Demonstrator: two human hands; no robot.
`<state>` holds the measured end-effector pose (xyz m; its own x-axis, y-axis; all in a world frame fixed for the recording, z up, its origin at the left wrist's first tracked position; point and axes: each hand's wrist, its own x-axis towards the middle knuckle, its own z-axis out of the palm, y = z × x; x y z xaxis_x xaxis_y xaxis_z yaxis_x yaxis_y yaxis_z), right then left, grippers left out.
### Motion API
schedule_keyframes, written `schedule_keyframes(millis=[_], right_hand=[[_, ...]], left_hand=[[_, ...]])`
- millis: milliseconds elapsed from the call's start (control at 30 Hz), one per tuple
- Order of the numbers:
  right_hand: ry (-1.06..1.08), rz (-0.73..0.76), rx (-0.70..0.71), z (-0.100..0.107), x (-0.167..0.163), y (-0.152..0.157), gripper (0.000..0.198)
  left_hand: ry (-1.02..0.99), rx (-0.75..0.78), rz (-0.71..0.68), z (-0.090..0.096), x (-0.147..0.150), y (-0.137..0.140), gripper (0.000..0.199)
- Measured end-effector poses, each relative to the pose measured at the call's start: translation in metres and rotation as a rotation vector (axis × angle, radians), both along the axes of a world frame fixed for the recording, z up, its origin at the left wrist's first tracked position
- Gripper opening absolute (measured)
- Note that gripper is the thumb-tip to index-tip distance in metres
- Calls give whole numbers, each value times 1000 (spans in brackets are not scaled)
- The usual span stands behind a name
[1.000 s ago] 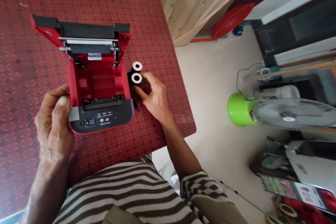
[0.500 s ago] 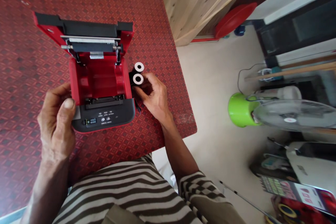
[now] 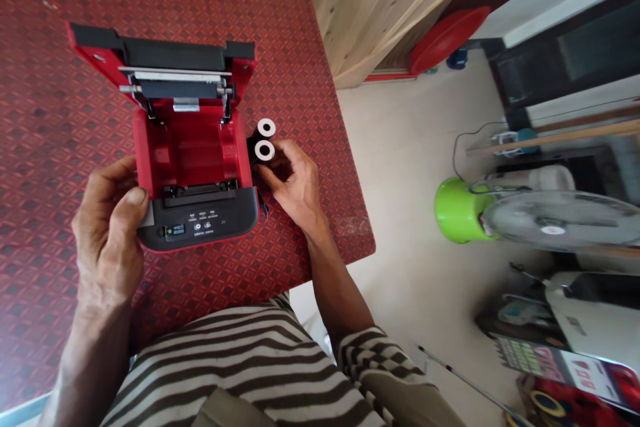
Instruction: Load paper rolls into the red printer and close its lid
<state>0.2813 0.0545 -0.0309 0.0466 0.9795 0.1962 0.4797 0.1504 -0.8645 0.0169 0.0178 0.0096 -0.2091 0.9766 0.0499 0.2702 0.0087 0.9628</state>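
Observation:
A small red and black printer [image 3: 200, 153] sits on the table with its lid [image 3: 173, 57] raised, showing a roller and a bare red paper bay. My left hand [image 3: 113, 227] grips its left side, thumb on top at the front corner and fingers along the wall. At the printer's right side, two black rolls with white ring ends [image 3: 265, 150] stand side by side. My right hand [image 3: 295, 183] is curled beside the nearer roll, thumb and fingers bent together. Its fingertips are partly hidden, so what they hold is unclear. A dark strap or cord hangs just below.
The red patterned table [image 3: 300, 80] ends to the right of my right hand. Beyond it a wooden panel [image 3: 375, 7] rises. On the floor are a green bucket [image 3: 453, 210], a fan [image 3: 555, 217], a white machine [image 3: 595, 307] and a red basin [image 3: 450, 40].
The printer has shifted very slightly to the right, the rolls with it. Both hands keep nearly the same pose, and the lid stays raised.

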Motion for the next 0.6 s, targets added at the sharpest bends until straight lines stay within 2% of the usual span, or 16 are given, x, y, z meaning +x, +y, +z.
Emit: schedule_keyframes(millis=[300, 600], right_hand=[[1, -63, 26, -7, 1, 0, 17], [-5, -59, 28, -7, 2, 0, 20]], left_hand=[[27, 9, -12, 0, -1, -1, 43], [75, 6, -4, 3, 0, -3, 43]])
